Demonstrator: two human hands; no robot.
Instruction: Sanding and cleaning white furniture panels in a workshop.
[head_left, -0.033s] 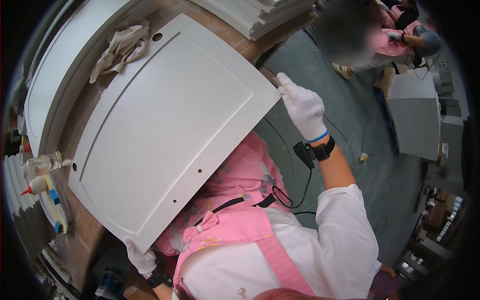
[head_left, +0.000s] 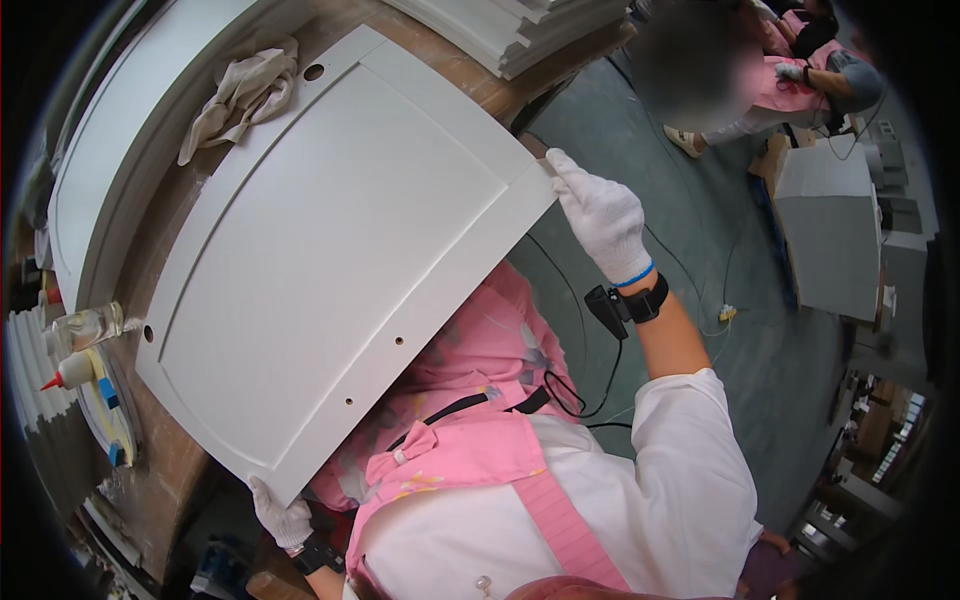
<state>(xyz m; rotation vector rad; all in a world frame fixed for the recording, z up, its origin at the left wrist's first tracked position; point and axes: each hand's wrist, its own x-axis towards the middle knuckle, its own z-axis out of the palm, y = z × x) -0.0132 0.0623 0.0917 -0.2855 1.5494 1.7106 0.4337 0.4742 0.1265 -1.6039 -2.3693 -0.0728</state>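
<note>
Bottles: a clear bottle (head_left: 88, 326) and a small white bottle with a red tip (head_left: 70, 372) lie at the far left, close to each other, on the bench (head_left: 165, 470).
Bench: it is brown wood and runs up the left side under the big board.
Rag: a crumpled pale rag (head_left: 238, 95) lies on the bench at the top left, touching the top edge of the board.
Left hand: the left hand (head_left: 282, 516) wears a white glove. Its grip is closed on the bottom corner of the board, with the fingers tucked under the edge.
Board: the white door panel (head_left: 330, 250) is big and flat, with a raised frame and a few small round holes. It is tilted, partly over the bench and partly over the person's pink apron (head_left: 470, 460).
Stack: more white panels (head_left: 520, 30) are piled at the top, behind the board.
Right hand: the right hand (head_left: 600, 215) also wears a white glove, with a black band on the wrist. Its grip pinches the right corner of the board.
Other person: another person (head_left: 760, 80) in pink is at the top right, well apart, next to a grey box (head_left: 830, 230) on the floor.
</note>
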